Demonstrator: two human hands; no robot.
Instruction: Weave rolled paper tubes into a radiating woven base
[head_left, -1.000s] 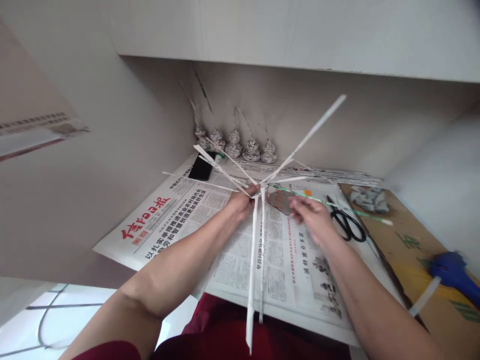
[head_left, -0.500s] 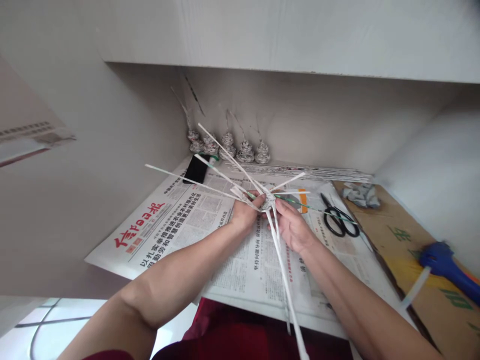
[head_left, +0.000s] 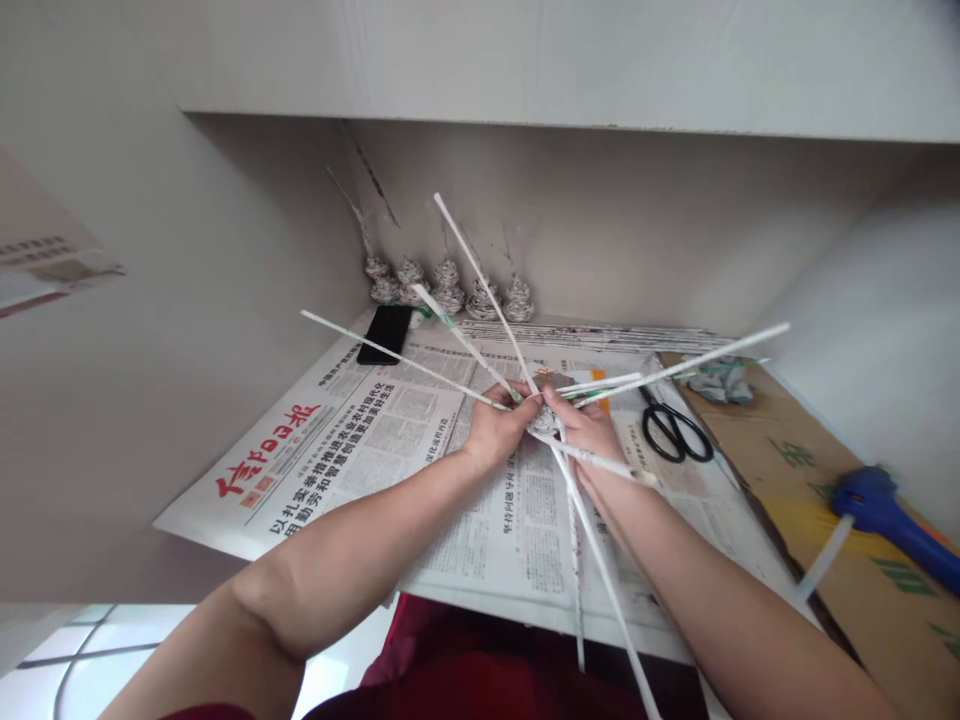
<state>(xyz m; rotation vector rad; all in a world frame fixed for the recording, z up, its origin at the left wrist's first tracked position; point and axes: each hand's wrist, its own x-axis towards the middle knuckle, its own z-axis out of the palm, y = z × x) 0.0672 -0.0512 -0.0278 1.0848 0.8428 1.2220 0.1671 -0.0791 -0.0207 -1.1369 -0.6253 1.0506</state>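
Observation:
Between my hands is a small woven paper piece (head_left: 543,420), with several long rolled-paper strips fanning out from its centre. My left hand (head_left: 499,425) is closed on its left side, thumb and fingers at the centre. My right hand (head_left: 589,435) pinches it from the right, thumb near the middle. One white strip (head_left: 487,280) points up and away; another paper strip (head_left: 607,570) runs down toward my lap. A shorter strip crosses over my right hand. Under the hands lies a spread newspaper (head_left: 360,450).
Several woven paper gourds (head_left: 448,290) stand along the back wall beside a bundle of paper rolls (head_left: 600,336). A black phone (head_left: 385,335) lies left. Right are black scissors (head_left: 679,432), crumpled paper (head_left: 718,380), cardboard (head_left: 795,480) and a blue glue gun (head_left: 870,500). A shelf hangs above.
The strips have shifted around the centre: one now reaches far up to the right and one lies across my right hand. Both hands stay on the woven piece. The view has tilted slightly.

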